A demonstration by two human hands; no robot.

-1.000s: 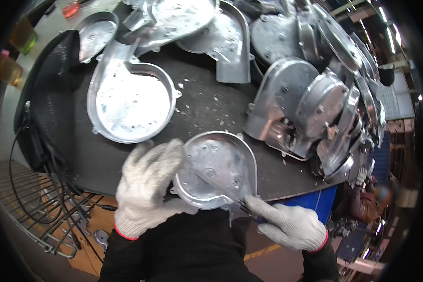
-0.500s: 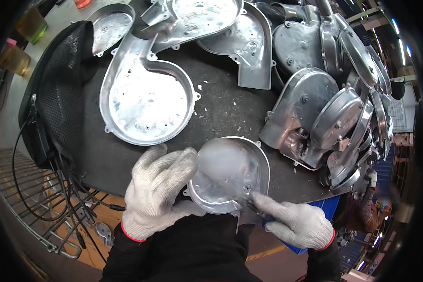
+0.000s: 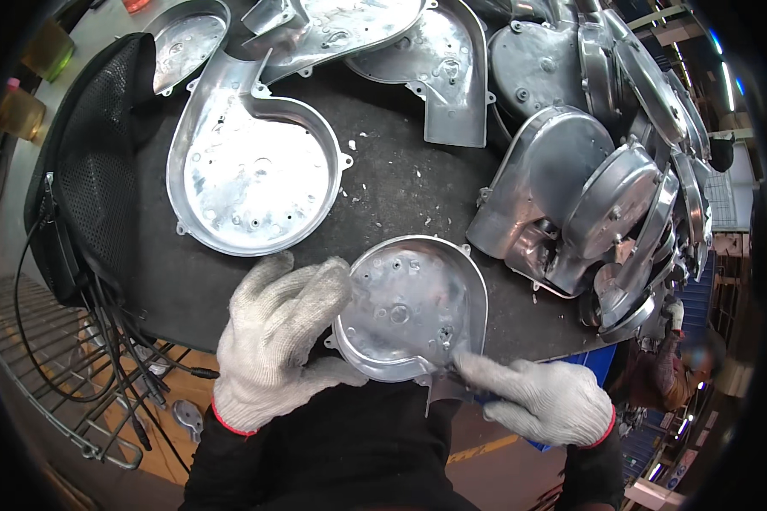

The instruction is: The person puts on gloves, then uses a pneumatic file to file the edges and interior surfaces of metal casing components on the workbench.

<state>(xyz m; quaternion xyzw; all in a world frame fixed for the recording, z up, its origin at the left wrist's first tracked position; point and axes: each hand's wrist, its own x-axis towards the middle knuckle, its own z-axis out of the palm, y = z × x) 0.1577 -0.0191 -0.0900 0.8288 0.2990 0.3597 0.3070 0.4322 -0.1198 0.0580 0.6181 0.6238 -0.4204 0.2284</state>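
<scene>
A silvery cast-metal housing [image 3: 400, 313], round with a short outlet, lies open side up at the table's near edge. My left hand [image 3: 277, 341], in a white knit glove with a red cuff, grips its left rim, fingers above and thumb below. Beside the housing's lower right, near the outlet, is my right hand [image 3: 545, 396], gloved alike. Its index finger stretches toward the inside wall and is smeared by motion, while the other fingers curl in. A faint blurred streak runs from the fingertip across the housing; what the hand holds there cannot be made out.
A larger bright housing [image 3: 260, 175] lies beyond my left hand. Several more housings are stacked at the right [image 3: 554, 179]. A black mesh bag [image 3: 89, 162] and cables stand left, above a wire rack [image 3: 51, 375]. Pale chips dot the dark mat [image 3: 383, 192]. A co-worker [image 3: 669, 366] is far right.
The view has shifted slightly. The hazy blur over the housing's middle has gone, baring its inside face. My right hand stays by the outlet, its fingertip more smeared; my left keeps its place.
</scene>
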